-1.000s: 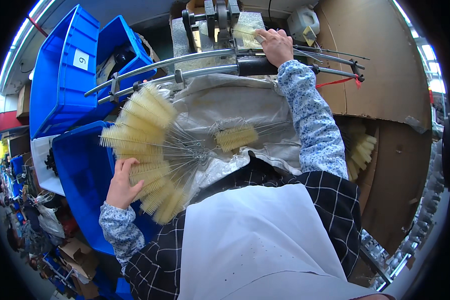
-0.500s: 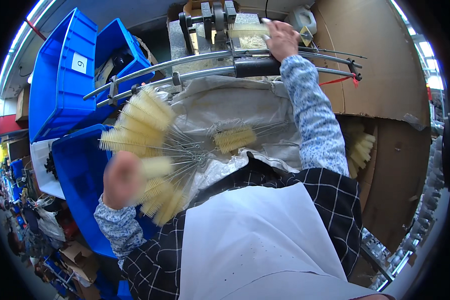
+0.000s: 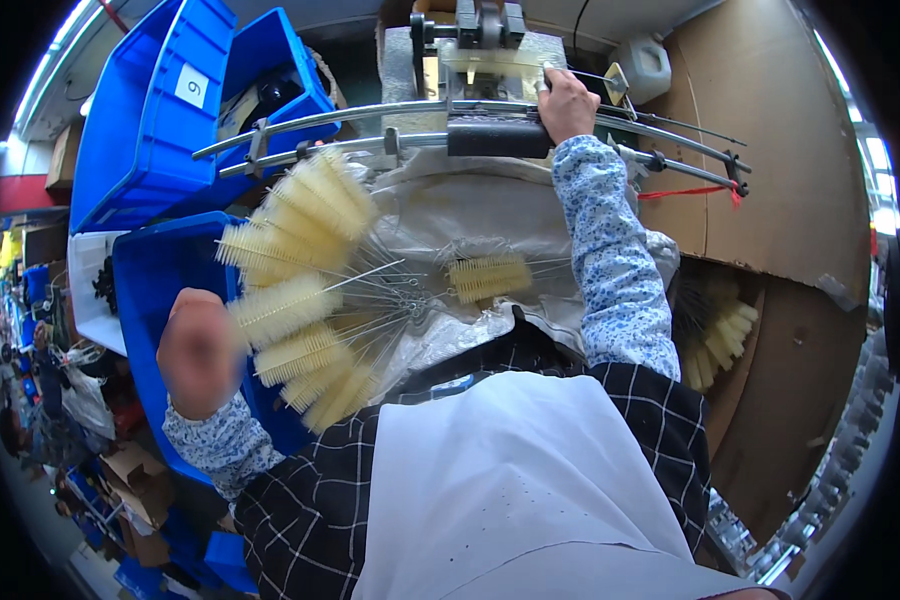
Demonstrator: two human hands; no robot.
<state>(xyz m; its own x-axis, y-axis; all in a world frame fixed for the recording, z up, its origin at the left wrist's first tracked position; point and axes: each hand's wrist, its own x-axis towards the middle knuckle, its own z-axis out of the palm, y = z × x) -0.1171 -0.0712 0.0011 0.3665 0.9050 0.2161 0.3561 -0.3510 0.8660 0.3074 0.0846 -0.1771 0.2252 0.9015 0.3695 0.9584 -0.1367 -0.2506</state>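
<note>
A pale bristle brush (image 3: 495,63), blurred, lies across the machine (image 3: 478,30) at the top. My right hand (image 3: 570,104) is closed at the right end of that brush, thumb and fingers curled against it. My left hand (image 3: 200,350) is at the left, over the blue bin (image 3: 160,270). It is smeared, so its fingers cannot be made out. Right beside it, a cream bristle brush (image 3: 285,306) with a wire stem lies on top of a fanned pile of brushes (image 3: 310,215). Another bunch of brushes (image 3: 490,277) lies on the white sheet (image 3: 460,205).
Two metal rails (image 3: 370,120) with a black sleeve (image 3: 498,138) cross in front of the machine. Blue crates (image 3: 145,120) stand at the left. Cardboard (image 3: 770,150) walls the right, with more brushes (image 3: 715,330) below. A white jug (image 3: 642,65) stands behind.
My left hand has moved left, and the brush by it now lies sharply seen on the pile. My right hand's fingers have drawn in at the brush's end. The view has shifted slightly.
</note>
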